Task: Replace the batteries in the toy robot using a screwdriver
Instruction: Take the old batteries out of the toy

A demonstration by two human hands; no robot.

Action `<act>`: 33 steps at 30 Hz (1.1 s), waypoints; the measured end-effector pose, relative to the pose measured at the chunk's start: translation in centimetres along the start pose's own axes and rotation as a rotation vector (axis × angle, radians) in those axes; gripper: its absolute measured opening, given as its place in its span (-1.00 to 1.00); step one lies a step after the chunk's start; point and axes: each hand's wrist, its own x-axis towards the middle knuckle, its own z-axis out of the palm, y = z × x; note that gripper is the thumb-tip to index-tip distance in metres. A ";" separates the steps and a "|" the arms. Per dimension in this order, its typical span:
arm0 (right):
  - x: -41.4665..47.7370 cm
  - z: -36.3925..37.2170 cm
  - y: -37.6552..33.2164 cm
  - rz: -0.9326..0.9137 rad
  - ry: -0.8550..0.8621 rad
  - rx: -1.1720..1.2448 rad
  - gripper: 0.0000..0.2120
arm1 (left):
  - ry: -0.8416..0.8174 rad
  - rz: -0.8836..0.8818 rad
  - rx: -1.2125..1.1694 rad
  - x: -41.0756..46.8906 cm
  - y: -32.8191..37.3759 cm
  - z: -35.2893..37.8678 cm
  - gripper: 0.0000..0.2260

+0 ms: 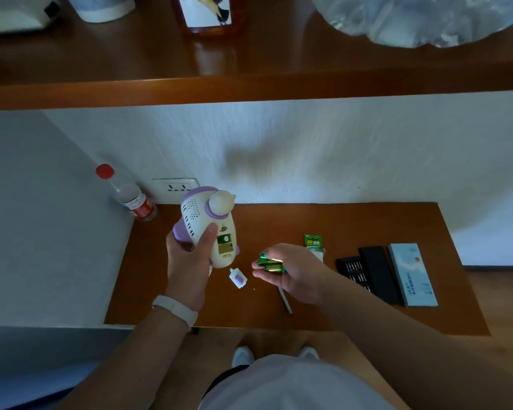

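Two hands busy: my left hand point(187, 255) grasps toy robot point(211, 226), compartment open; right hand point(290, 270), beside robot, cups green batteries point(271, 261); cover point(238, 278) below robot.

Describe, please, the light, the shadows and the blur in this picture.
Head view: the light is dim and the corners darken. A soft shadow lies on the white wall above the desk. Glare streaks the upper shelf. The shelf edge bows from the wide lens. The toy robot in the left hand and the batteries in the right hand look slightly soft.
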 end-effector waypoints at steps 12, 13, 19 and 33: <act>9.9 -5.3 3.0 -0.110 0.292 -0.731 -0.86 | -0.002 -0.181 0.001 1.8 -4.5 -2.4 -0.30; 10.5 -5.3 3.2 -0.141 0.272 -0.852 -0.85 | -0.003 -0.183 -0.006 1.9 -4.9 -2.5 -0.30; 14.3 -4.0 4.2 -0.397 0.318 -1.280 -0.70 | -0.067 -0.187 -0.007 2.9 -6.7 -4.5 -0.25; 19.1 -3.9 5.9 -0.733 0.298 -1.628 -0.63 | -0.142 -0.178 -0.048 6.5 -8.0 -7.4 -0.19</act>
